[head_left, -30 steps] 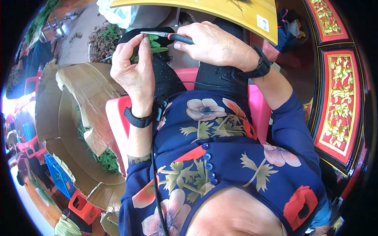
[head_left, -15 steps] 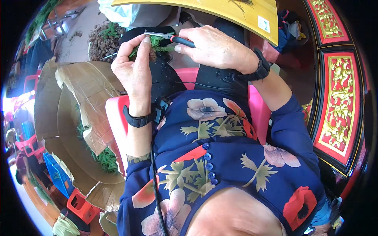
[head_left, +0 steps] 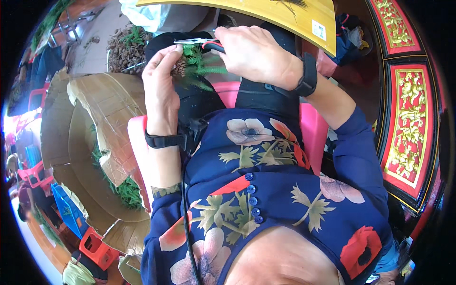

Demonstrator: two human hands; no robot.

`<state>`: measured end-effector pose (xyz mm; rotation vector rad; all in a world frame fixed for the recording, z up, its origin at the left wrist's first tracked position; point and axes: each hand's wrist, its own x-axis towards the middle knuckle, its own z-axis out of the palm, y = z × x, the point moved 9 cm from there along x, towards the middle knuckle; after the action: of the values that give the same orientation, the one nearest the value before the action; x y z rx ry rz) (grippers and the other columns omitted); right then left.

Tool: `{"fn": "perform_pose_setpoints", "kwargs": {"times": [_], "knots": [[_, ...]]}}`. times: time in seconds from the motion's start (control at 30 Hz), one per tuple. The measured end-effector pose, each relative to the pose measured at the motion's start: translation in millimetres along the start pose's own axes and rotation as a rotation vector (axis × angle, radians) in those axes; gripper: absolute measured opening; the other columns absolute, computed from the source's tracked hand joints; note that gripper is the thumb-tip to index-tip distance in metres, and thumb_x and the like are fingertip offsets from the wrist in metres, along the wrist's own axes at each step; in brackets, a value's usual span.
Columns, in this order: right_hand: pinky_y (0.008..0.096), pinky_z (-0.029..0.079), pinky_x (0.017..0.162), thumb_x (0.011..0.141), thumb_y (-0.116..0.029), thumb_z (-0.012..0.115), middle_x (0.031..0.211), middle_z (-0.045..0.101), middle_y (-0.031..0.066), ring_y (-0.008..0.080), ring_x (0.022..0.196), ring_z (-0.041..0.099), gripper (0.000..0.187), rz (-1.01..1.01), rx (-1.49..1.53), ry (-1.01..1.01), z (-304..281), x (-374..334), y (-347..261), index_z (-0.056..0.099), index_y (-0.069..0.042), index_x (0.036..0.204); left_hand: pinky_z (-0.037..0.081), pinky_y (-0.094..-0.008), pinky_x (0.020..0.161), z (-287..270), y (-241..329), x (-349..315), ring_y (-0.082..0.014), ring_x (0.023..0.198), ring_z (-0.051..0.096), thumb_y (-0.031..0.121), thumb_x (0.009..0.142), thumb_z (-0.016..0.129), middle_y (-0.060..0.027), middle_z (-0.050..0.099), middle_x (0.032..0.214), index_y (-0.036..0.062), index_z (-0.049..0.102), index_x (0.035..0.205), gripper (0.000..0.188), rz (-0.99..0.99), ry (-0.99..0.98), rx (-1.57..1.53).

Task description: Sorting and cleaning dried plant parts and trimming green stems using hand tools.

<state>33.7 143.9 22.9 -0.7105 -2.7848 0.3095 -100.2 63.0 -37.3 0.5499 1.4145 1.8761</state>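
My left hand (head_left: 161, 83) is pinched closed, thumb against fingers, on a brown pine cone (head_left: 179, 68) with a green artificial pine sprig (head_left: 197, 61). The sprig's needles fan out rightward below the pliers. My right hand (head_left: 259, 57) is wrapped round the handles of a pair of long-nosed pliers (head_left: 194, 42), metal-jawed with red and black grips. Their jaws point left, and the tips lie just above my left fingertips. Whether the tips grip a wire there is too small to tell.
A torn cardboard box (head_left: 76, 142) with green sprigs (head_left: 128, 192) stands at my left. Beyond it is a tray of pine cones (head_left: 124, 54). A yellow wooden tabletop (head_left: 266, 10) lies ahead, a pink chair (head_left: 137, 137) beneath me, and a red-and-gold carved panel (head_left: 408, 123) on the right.
My right hand has rolled over, changing the angle of the pliers. My left hand has turned and moved slightly right, and more of the sprig and cone now shows.
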Motion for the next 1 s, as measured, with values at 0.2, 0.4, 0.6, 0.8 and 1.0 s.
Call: {"fn": "perform_pose_setpoints", "kwargs": {"times": [0.2, 0.4, 0.6, 0.8, 1.0], "knots": [[0.0417, 0.046, 0.056, 0.080, -0.019, 0.057, 0.078, 0.060, 0.0122, 0.0274, 0.072, 0.062, 0.015, -0.071, -0.553, 0.205, -5.2, 8.8, -31.7, 0.056, -0.005, 0.086, 0.045, -0.0219, 0.057, -7.3, -35.5, 5.3, -0.0098, 0.066, 0.058, 0.013, 0.081, 0.067, -0.0011, 0.064, 0.075, 0.0033, 0.067, 0.087, 0.012, -0.286, -0.033, -0.133], [0.0456, 0.049, 0.060, 0.079, -0.022, 0.054, 0.077, 0.063, 0.0156, 0.0326, 0.070, 0.063, 0.024, -0.357, -1.011, 0.319, 0.1, 21.4, -68.0, 0.062, 0.000, 0.085, 0.045, -0.0219, 0.059, -12.3, -50.8, 12.0, -0.0090, 0.066, 0.058, 0.009, 0.080, 0.067, -0.0011, 0.065, 0.077, 0.0021, 0.067, 0.088, 0.010, -0.291, -0.055, -0.217], [0.0383, 0.044, 0.064, 0.079, -0.020, 0.056, 0.082, 0.060, 0.0121, 0.0246, 0.078, 0.059, 0.018, -0.218, -0.481, 0.061, -19.5, 28.9, -24.0, 0.056, -0.004, 0.089, 0.042, -0.0190, 0.059, -13.8, -5.6, 10.7, -0.0063, 0.066, 0.056, 0.003, 0.080, 0.068, -0.0014, 0.064, 0.078, 0.0006, 0.065, 0.091, 0.012, 0.035, 0.094, -0.141], [0.0371, 0.046, 0.078, 0.078, -0.016, 0.050, 0.091, 0.062, 0.0177, 0.0296, 0.087, 0.059, 0.028, 0.098, 0.229, -0.531, 18.1, 20.0, 7.8, 0.057, 0.000, 0.100, 0.042, -0.0173, 0.061, -6.6, 13.4, -3.5, -0.0048, 0.068, 0.054, 0.004, 0.081, 0.068, -0.0008, 0.063, 0.078, 0.0002, 0.064, 0.092, 0.012, 0.182, 0.091, 0.035], [0.0368, 0.046, 0.078, 0.078, -0.016, 0.049, 0.092, 0.062, 0.0181, 0.0297, 0.086, 0.059, 0.027, 0.019, 0.397, -0.422, 2.8, 16.7, 2.6, 0.058, -0.001, 0.098, 0.042, -0.0166, 0.062, -2.4, 27.1, -9.2, -0.0035, 0.069, 0.053, 0.005, 0.083, 0.067, 0.0001, 0.062, 0.079, 0.0009, 0.064, 0.093, 0.011, 0.369, 0.106, 0.230]]}}
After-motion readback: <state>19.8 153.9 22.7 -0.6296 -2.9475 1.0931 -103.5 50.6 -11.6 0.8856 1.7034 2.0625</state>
